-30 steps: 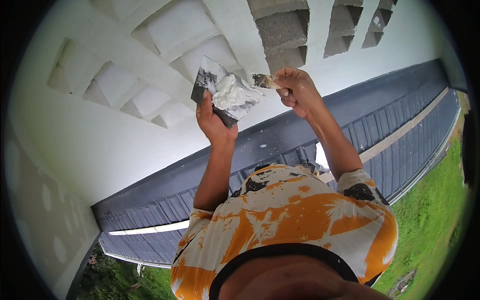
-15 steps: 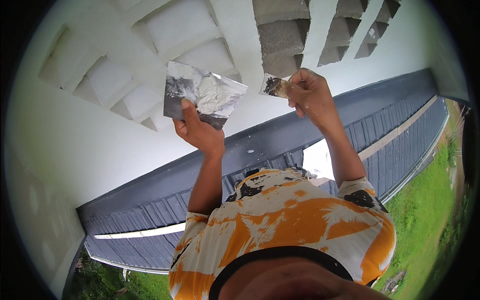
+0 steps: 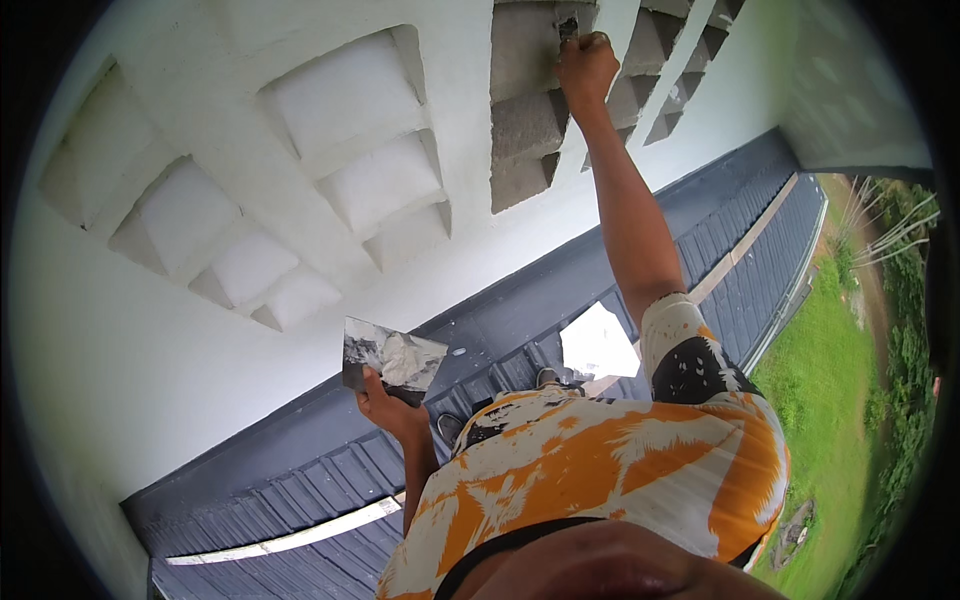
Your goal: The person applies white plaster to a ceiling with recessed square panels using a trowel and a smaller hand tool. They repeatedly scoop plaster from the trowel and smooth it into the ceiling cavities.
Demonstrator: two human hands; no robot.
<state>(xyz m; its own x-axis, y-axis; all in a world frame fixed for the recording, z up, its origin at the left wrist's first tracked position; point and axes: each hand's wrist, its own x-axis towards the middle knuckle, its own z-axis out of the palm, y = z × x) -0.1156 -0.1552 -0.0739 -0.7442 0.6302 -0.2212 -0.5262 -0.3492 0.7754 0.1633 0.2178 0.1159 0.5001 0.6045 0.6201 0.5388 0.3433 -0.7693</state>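
My left hand (image 3: 392, 410) grips a flat, square metal plate (image 3: 354, 376) from below, its thumb over the near edge. A lump of white putty (image 3: 405, 360) lies on the plate. Up at the wall, my right hand (image 3: 588, 72) is closed around a small putty knife (image 3: 568, 27) with a dark-stained blade. The blade is at the right side of a rough grey recess (image 3: 522, 55) in the top part of the view; whether it touches the surface is hard to tell.
Smooth white recesses (image 3: 350, 90) fill the wall's left part; more grey ones (image 3: 655, 40) lie right. Below runs a dark ribbed roof (image 3: 330, 470) with a pale strip (image 3: 290, 530) and a white sheet (image 3: 598, 342). Grass (image 3: 820, 400) lies beyond its edge.
My right hand has reached up and away to the grey recess with the putty knife. My left hand has lowered the plate toward my body. The view has shifted over the wall.
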